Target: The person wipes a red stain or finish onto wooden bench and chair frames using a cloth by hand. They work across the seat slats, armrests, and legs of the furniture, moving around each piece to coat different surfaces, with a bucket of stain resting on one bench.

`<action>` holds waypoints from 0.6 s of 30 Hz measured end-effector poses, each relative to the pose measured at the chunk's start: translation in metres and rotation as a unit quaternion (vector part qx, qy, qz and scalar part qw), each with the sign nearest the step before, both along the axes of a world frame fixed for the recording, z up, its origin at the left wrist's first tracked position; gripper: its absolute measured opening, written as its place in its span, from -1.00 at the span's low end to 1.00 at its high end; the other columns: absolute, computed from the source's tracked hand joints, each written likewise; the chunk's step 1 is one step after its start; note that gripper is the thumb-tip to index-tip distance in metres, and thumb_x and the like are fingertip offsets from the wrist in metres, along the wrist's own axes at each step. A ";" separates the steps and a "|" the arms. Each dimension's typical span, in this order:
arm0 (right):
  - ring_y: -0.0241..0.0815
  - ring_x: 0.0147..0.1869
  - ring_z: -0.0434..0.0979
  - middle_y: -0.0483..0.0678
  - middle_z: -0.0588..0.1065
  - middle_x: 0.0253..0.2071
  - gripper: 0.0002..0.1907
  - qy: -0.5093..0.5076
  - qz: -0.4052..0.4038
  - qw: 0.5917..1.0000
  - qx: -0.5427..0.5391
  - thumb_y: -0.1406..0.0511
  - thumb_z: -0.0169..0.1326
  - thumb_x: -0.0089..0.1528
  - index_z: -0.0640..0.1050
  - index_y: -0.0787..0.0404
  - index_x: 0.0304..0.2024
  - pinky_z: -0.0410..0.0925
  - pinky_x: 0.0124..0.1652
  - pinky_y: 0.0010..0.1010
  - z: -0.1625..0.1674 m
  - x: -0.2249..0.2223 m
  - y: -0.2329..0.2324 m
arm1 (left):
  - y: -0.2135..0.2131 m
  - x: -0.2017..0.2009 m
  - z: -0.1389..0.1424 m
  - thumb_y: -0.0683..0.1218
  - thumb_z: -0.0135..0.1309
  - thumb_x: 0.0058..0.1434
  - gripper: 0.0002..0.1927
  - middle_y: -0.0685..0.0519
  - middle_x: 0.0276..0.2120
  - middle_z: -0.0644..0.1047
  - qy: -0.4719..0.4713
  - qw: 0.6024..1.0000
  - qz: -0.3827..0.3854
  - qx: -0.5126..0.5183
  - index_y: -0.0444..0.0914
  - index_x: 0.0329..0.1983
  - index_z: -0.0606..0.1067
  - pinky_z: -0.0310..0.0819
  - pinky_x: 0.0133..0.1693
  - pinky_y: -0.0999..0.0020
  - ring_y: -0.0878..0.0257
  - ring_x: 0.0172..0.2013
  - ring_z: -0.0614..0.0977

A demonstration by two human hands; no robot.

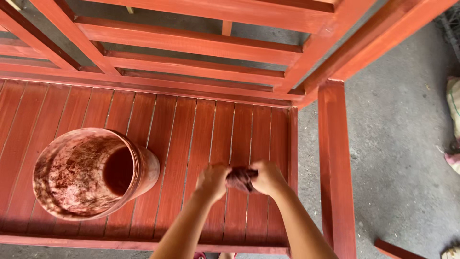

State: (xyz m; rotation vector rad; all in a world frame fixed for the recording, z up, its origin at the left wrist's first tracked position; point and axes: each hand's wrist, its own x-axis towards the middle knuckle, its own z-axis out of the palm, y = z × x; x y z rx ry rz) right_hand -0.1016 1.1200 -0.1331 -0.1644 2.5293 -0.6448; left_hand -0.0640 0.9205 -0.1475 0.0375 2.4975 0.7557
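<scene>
Both the left hand [212, 181] and right hand [268, 177] grip the stained rag [239, 179] above the red slatted surface [206, 129], right of the bucket [91, 172]; wring evenly, avoiding drips.

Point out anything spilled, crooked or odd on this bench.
Nothing spilled. The stain-smeared bucket stands upright on the red slatted bench, liquid inside. Both hands, left and right, grip a dark rag above the slats.

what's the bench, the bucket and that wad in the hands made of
Bench: wood, going by its slats and grain, stained red-brown. Bucket: probably plastic, smeared with the same stain. Wad: looks like soft cloth, dark, gripped between left hand and right hand.
</scene>
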 end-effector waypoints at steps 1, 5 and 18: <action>0.06 -0.11 0.68 0.10 0.63 -0.17 -0.73 0.062 -0.004 0.997 -0.037 0.33 0.24 0.05 0.69 0.13 -0.17 0.52 -0.10 -0.23 -0.001 -0.015 -0.008 | -0.009 -0.017 0.003 -0.23 0.14 0.18 -0.67 0.00 -0.02 0.56 0.032 0.999 0.007 -0.006 -0.06 0.00 0.58 0.52 -0.02 0.05 -0.01 -0.01 0.60; 0.15 -0.05 0.61 0.04 0.58 -0.10 -0.55 0.230 0.019 0.971 -0.064 0.45 0.25 -0.10 0.67 0.17 -0.11 0.54 -0.08 -0.17 -0.005 -0.073 -0.035 | -0.030 -0.083 0.008 -0.38 0.06 0.07 -0.50 -0.01 -0.05 0.57 0.172 0.983 0.064 0.003 -0.08 0.04 0.57 0.53 -0.01 0.06 -0.06 0.02 0.57; 0.51 0.31 0.28 0.28 0.24 0.33 0.06 0.234 0.105 0.966 -0.001 0.07 0.52 -0.22 0.41 0.04 0.32 0.38 0.07 0.20 -0.037 -0.143 -0.074 | -0.027 -0.171 -0.047 -0.17 0.27 -0.09 -0.16 0.06 0.36 0.30 0.215 0.972 0.076 -0.057 -0.09 0.36 0.36 0.27 0.19 0.00 -0.08 0.32 0.34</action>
